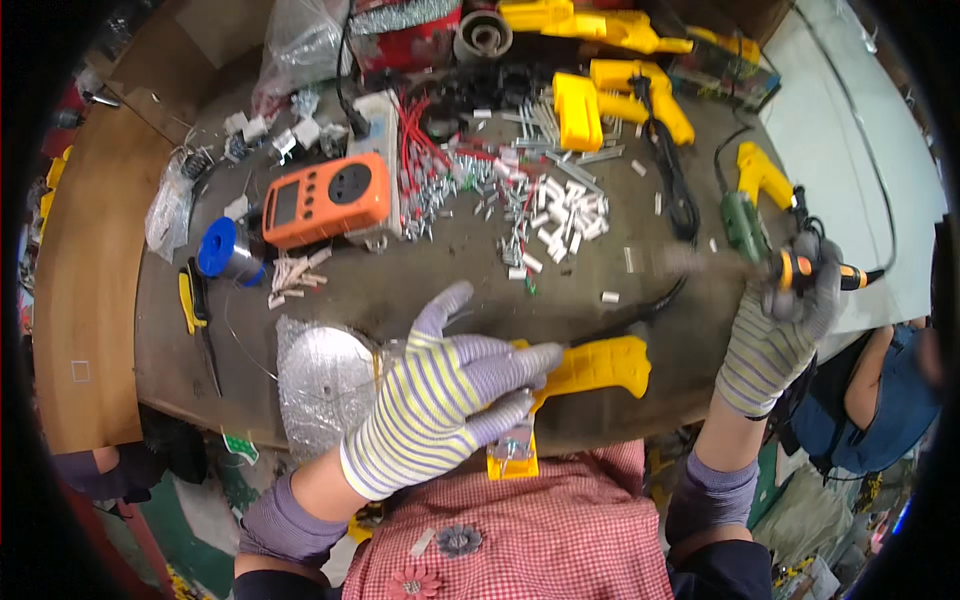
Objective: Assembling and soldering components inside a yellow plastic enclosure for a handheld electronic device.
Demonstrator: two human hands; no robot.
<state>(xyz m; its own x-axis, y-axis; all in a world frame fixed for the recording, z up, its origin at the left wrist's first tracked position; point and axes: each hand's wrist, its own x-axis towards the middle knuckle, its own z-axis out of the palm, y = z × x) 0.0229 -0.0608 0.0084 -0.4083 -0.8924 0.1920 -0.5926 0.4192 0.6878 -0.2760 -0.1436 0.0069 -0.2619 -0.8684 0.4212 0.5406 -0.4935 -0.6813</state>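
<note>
Casing (575, 371), probably light, stiff and slick, best taken by its handle (630, 372), lies across the table's (390, 285) near edge beneath my left fingers (500, 375), whose grip I cannot tell, while my right fingers (824, 298) clasp a tool (786, 269).

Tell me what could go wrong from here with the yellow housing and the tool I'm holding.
The housing juts over the table's near edge, so it might tip off if your left hand lets go.
The tool in your right hand points leftward; a slip could catch your left hand.
The loose white pieces could scatter if bumped.
</note>
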